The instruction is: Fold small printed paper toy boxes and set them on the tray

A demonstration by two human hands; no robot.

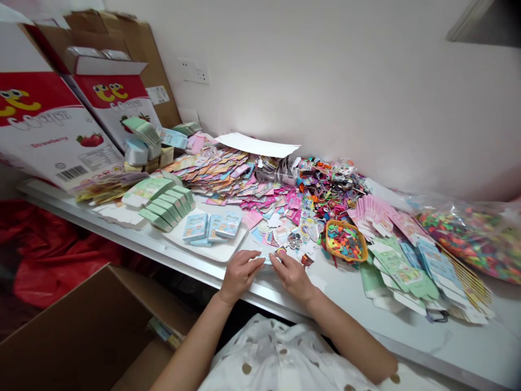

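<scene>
My left hand [240, 272] and my right hand [293, 277] meet at the table's front edge, fingers pinched. Between the fingertips is a small pale blue-white item [267, 260], mostly covered, so its kind is unclear. Left of my hands, several light blue printed boxes [215, 226] lie on a white tray [233, 251]. Just beyond my fingers are loose stickers [280, 234] with cartoon shapes. A yellow basket [363, 251] of small colourful pieces [344, 240] sits to the right of them.
Green boxes [169, 205] stand left of the tray. Piled printed packets [220, 174] and colourful trinkets [331, 182] line the wall. Flat cartons [407, 269] and a clear bag [474, 233] of bright pieces lie right. An open cardboard box [81, 326] is below the table, left.
</scene>
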